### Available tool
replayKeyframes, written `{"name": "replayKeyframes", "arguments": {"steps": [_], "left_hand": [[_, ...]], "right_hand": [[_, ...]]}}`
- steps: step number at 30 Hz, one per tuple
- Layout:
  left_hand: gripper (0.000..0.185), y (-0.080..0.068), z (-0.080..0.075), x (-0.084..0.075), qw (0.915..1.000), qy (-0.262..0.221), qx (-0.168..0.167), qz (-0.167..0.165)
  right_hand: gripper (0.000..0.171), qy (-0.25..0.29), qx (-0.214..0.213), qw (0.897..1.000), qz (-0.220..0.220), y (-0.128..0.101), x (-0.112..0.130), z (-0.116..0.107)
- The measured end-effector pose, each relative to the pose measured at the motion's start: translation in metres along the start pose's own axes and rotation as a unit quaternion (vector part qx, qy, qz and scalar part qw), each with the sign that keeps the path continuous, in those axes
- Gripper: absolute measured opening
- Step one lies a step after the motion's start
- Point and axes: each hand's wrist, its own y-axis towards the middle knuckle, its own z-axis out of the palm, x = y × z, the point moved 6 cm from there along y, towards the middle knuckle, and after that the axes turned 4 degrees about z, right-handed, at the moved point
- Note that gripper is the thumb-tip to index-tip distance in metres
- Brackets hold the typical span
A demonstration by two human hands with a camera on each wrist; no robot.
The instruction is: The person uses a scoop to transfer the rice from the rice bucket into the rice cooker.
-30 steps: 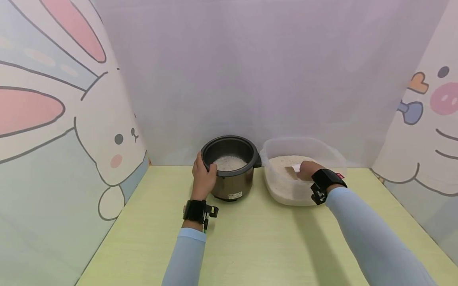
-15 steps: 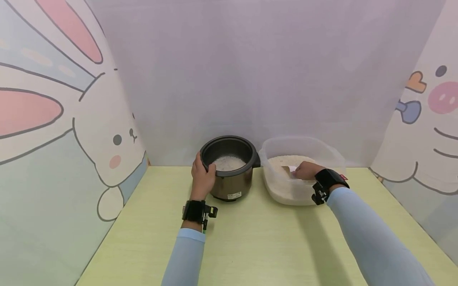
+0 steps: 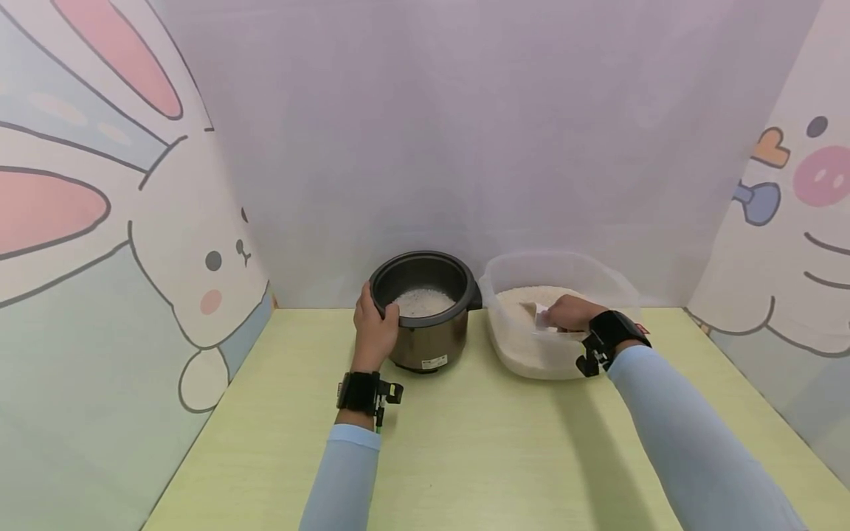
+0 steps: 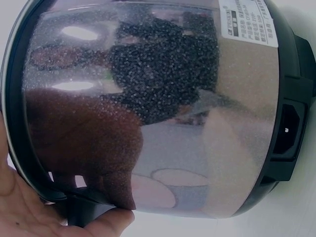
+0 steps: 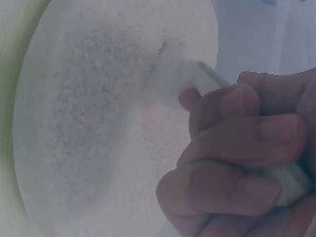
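right now the right hand (image 3: 566, 313), fingers curled round a white scoop (image 5: 195, 79), digs into rice (image 5: 89, 123) inside the clear tub (image 3: 505, 346), just right of the cooker pot (image 3: 425, 335); left hand (image 3: 373, 332) grips the pot's rim. best to fill level and lift slowly.

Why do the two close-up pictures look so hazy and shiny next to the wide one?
Head view: sharp, evenly lit. Left wrist view: the rice cooker has a mirror-like wall with glare and reflections. Right wrist view: washed out and soft; the right hand and the rice blur.
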Motion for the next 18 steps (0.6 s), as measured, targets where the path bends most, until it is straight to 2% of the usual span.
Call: {"name": "replayKeyframes", "arguments": {"steps": [2, 7, 11, 18], "left_hand": [[0.074, 0.0003, 0.0005, 0.0000, 1.0000, -0.001, -0.001, 0.001], [0.074, 0.0008, 0.0005, 0.0001, 1.0000, -0.002, -0.004, 0.006], [0.074, 0.0010, 0.0009, 0.0010, 1.0000, 0.001, -0.006, 0.004], [0.073, 0.0015, 0.0007, 0.0008, 0.9999, 0.005, -0.005, 0.008]], "right_hand": [[0.038, 0.037, 0.000, 0.999, 0.011, -0.0004, -0.0029, -0.0010], [0.047, 0.107, 0.002, 0.994, 0.028, 0.0002, -0.0076, -0.0029], [0.049, 0.147, 0.017, 0.988, 0.039, 0.0007, -0.0099, -0.0029], [0.052, 0.184, 0.020, 0.982, 0.024, -0.0010, -0.0092, -0.0059]]}}
